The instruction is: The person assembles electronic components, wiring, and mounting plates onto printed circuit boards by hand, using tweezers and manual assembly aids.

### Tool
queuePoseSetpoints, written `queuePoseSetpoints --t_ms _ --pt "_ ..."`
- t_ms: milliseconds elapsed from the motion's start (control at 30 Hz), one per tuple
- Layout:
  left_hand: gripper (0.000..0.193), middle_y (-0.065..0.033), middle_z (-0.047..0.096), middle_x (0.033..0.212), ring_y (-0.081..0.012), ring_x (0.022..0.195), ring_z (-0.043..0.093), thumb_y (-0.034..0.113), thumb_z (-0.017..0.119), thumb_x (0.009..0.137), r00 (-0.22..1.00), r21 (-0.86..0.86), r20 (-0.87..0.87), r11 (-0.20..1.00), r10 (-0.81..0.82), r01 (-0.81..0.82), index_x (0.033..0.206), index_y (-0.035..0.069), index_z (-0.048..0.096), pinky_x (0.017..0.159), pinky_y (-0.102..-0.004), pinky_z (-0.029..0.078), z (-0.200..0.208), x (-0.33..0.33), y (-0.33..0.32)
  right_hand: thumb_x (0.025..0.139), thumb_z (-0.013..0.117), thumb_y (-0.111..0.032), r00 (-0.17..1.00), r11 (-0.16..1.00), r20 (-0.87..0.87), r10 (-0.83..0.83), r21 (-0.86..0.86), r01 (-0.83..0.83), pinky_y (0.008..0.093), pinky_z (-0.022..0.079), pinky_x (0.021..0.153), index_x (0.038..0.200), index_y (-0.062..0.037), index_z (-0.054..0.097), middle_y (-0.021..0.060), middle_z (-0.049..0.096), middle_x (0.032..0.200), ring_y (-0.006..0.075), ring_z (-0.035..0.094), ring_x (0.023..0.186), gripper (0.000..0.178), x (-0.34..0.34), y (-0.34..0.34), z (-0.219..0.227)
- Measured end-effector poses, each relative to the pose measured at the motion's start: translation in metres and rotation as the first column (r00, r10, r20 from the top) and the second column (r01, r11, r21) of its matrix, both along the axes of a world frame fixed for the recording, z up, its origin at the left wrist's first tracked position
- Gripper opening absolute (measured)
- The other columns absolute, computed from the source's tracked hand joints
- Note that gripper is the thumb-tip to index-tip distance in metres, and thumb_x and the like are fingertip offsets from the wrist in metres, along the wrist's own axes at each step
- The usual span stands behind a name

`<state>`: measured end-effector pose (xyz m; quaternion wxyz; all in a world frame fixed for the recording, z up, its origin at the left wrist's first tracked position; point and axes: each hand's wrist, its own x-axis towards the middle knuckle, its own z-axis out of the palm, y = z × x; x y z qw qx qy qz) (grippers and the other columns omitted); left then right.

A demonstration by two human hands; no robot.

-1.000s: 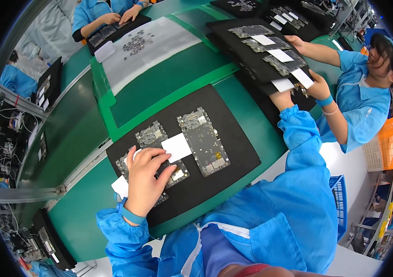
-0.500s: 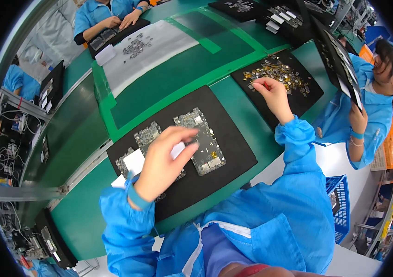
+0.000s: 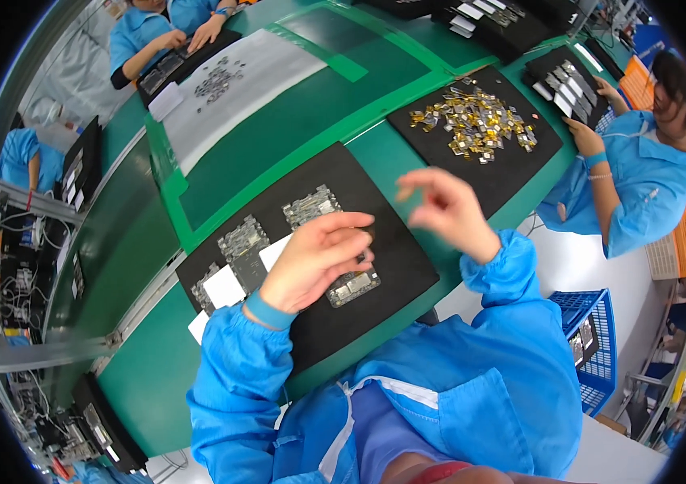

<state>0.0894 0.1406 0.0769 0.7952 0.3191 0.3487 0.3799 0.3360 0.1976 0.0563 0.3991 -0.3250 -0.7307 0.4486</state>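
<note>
Head view: left hand (image 3: 314, 258) lies flat, fingers spread, over the circuit board (image 3: 335, 250) at the middle of the black mat (image 3: 391, 258); it presses down and grips nothing. Right hand (image 3: 444, 211) is raised above the mat's right edge, blurred, fingers loosely pinched; cannot tell if anything small is between the fingertips. A second circuit board (image 3: 242, 240) lies left of the first, with white cards (image 3: 223, 286) beside it on the same mat. Further right, a pile of gold parts (image 3: 472, 121) sits on another black mat (image 3: 520, 165). A co-worker's hand (image 3: 583, 133) rests near a dark tray (image 3: 560, 77) at far right. Green table (image 3: 294, 121) underneath.
</note>
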Motion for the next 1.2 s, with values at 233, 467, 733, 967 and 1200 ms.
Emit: queuePoseSetpoints --t_ms 233,467,733,967,1200 --pt "0.025 -0.0040 0.065 0.096 -0.0109 0.081 0.062 0.012 0.064 0.093 0.951 0.068 -0.237 0.980 0.200 -0.189 0.114 -0.002 0.063 0.074 -0.0258 0.055 0.013 -0.044 -0.026 0.080 0.074 -0.024 0.502 0.697 0.483 -0.717 0.497 0.517 0.0393 0.050 0.067 0.087 -0.0039 0.066 0.0124 0.063 0.084 0.0310 0.064 0.079 0.023 0.090 0.072 -0.061" --pt "0.023 -0.0047 0.065 0.094 -0.0094 0.075 0.061 0.012 0.063 0.094 0.902 0.131 -0.254 0.936 0.350 -0.327 0.111 -0.003 0.064 0.067 -0.0244 0.056 0.013 -0.063 -0.053 0.089 0.061 -0.017 0.447 0.730 0.595 -0.668 0.638 0.243 0.0441 0.051 0.067 0.087 -0.0048 0.063 0.0146 0.063 0.088 0.0352 0.063 0.079 0.012 0.095 0.076 -0.059" --pt "0.034 -0.0090 0.063 0.105 -0.0157 0.092 0.064 0.015 0.064 0.093 0.971 0.041 -0.187 0.989 0.148 -0.142 0.121 -0.003 0.059 0.078 -0.0296 0.059 0.015 -0.056 -0.054 0.077 0.063 -0.006 0.899 0.723 0.437 0.013 0.617 -0.311 0.0363 0.052 0.065 0.091 -0.0059 0.060 0.0098 0.064 0.091 0.0298 0.064 0.077 0.013 -0.018 -0.001 0.027" --pt "0.030 -0.0098 0.067 0.101 -0.0154 0.088 0.067 0.010 0.071 0.087 0.999 -0.022 -0.005 0.999 0.040 -0.041 0.113 -0.002 0.062 0.074 -0.0280 0.059 0.000 -0.065 -0.066 0.069 0.066 -0.010 0.838 0.452 0.460 0.293 0.705 -0.546 0.0314 0.051 0.061 0.099 -0.0074 0.065 0.0056 0.064 0.091 0.0223 0.063 0.073 0.030 -0.091 -0.032 0.039" --pt "0.016 -0.0094 0.068 0.095 -0.0146 0.083 0.068 0.004 0.071 0.086 0.929 0.107 -0.253 0.962 0.269 -0.250 0.100 -0.001 0.064 0.069 -0.0278 0.060 -0.003 -0.077 -0.093 0.074 0.064 0.006 0.870 0.871 0.156 0.468 0.087 -0.484 0.0306 0.052 0.062 0.094 -0.0035 0.067 0.0076 0.067 0.090 0.0243 0.065 0.074 0.022 -0.119 -0.040 0.013"
